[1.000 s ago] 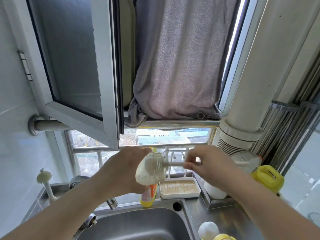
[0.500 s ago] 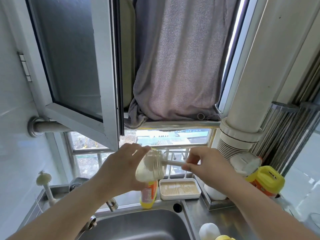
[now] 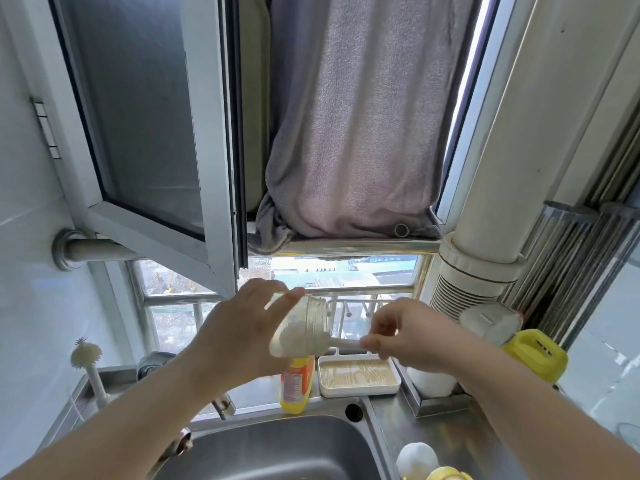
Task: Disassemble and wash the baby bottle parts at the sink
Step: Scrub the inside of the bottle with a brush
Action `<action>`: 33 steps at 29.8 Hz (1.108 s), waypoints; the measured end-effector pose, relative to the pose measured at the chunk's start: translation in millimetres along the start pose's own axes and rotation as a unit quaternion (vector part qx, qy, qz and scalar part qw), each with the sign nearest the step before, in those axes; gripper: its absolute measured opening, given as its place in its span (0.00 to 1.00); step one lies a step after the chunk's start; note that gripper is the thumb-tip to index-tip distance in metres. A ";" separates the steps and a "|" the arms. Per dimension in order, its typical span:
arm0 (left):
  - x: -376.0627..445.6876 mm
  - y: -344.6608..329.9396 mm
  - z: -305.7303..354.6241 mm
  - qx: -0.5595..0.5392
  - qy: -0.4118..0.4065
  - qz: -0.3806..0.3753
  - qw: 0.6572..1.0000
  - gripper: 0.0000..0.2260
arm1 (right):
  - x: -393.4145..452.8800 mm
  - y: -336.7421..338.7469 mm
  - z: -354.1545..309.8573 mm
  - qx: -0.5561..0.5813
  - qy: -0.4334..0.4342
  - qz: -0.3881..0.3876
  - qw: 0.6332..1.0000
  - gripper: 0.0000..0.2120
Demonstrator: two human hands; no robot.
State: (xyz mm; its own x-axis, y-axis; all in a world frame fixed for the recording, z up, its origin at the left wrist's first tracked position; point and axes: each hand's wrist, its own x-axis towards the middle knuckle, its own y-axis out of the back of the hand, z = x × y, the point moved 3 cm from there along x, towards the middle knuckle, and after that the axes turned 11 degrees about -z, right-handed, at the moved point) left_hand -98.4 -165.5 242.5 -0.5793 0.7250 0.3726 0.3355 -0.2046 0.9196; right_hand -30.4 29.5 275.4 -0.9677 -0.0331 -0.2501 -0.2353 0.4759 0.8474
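Observation:
My left hand (image 3: 239, 337) grips the clear baby bottle (image 3: 304, 327) above the sink (image 3: 277, 452), tilted with its open threaded mouth pointing up and to the right. A pale brush head fills the bottle's inside. My right hand (image 3: 408, 337) pinches the brush handle (image 3: 343, 342), which sticks out of the mouth to the right. A white rounded part (image 3: 417, 460) and a yellow piece (image 3: 446, 474) lie on the counter at the bottom right.
A yellow and orange soap bottle (image 3: 298, 386) and a white tray (image 3: 356, 377) stand behind the sink. The tap (image 3: 156, 367) and a small nipple brush (image 3: 88, 368) are at the left. A yellow jug (image 3: 535, 355) stands at the right. An open window sash (image 3: 149, 133) hangs overhead.
My left hand has lifted and tilted the bottle so its mouth points more upward. My right hand with the brush handle has dropped lower and slid the brush in the bottle.

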 end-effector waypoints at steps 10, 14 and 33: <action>4.7 -1.4 4.3 -0.005 0.005 0.061 0.998 0.43 | -3.8 2.8 -6.9 0.086 0.000 -0.017 0.996 0.11; 2.4 -10.1 31.1 -0.009 -0.028 0.103 0.994 0.29 | 1.1 -10.3 -8.9 0.251 -0.005 0.008 0.968 0.10; 5.2 -1.2 7.1 -0.051 -0.011 -0.033 0.998 0.41 | -13.5 -3.1 -24.9 -0.291 0.116 0.259 0.914 0.07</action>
State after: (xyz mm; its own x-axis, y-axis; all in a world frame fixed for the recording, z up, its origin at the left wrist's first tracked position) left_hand -96.5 -156.8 242.4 -0.5813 0.7527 0.3091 0.2189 -0.2212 0.9503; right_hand -18.8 6.6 287.8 -0.9401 -0.1533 0.3045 0.3171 -0.0656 0.9461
